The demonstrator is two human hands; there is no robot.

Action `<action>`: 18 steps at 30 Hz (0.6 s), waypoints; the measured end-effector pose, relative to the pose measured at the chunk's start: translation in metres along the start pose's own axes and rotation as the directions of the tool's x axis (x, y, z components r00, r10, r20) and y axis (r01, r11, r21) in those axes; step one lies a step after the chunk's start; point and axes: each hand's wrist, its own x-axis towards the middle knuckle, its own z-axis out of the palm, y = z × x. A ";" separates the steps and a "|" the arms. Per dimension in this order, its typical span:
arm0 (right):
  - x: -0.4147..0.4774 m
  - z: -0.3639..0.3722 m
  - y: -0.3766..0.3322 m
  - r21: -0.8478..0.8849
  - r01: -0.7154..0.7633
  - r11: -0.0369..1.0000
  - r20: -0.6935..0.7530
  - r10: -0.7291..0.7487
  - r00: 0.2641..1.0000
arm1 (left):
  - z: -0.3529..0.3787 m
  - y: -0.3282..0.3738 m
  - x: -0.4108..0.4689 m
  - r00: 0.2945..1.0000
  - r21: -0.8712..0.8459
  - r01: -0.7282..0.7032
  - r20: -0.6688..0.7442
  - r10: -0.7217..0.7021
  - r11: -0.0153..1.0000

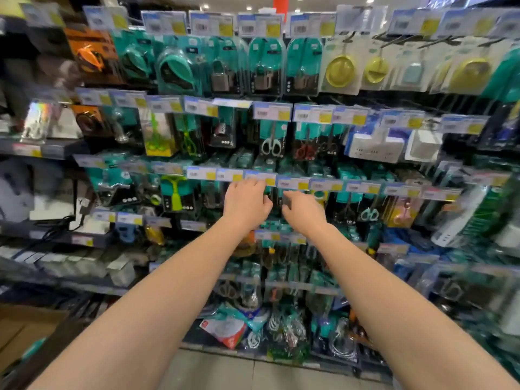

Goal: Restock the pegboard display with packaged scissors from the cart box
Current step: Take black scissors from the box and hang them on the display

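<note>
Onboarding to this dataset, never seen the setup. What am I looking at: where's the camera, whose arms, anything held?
No machine here: these are a person's two bare arms, filmed by one wide-angle camera worn on their head, looking forward and down. The left hand and right hand reach side by side to a shop pegboard display hung with packaged goods under rows of price tags. Packaged scissors hang just above the hands. Both hands meet at a dark hanging pack; blur hides whether either hand grips it. A cardboard box shows at lower left.
</note>
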 end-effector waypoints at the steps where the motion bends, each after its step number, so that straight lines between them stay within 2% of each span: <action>1: -0.015 0.010 -0.010 0.001 0.012 1.000 0.029 -0.012 1.000 | 0.000 -0.007 -0.023 0.999 0.012 0.029 0.023 -0.030 1.000; 5: -0.069 0.072 -0.054 0.049 0.071 0.996 0.159 -0.078 0.984 | 0.006 -0.048 -0.125 0.972 0.131 0.093 0.203 -0.118 0.987; 10: -0.137 0.154 -0.131 0.086 0.183 0.979 0.310 -0.201 0.929 | 0.006 -0.123 -0.262 0.862 0.257 0.253 0.379 -0.338 0.933; 14: -0.177 0.202 -0.204 0.106 0.296 0.949 0.397 -0.313 0.863 | -0.017 -0.188 -0.354 0.760 0.351 0.366 0.422 -0.495 0.862; 18: -0.213 0.246 -0.302 0.129 0.403 0.906 0.444 -0.416 0.794 | -0.052 -0.265 -0.440 0.653 0.403 0.517 0.385 -0.653 0.755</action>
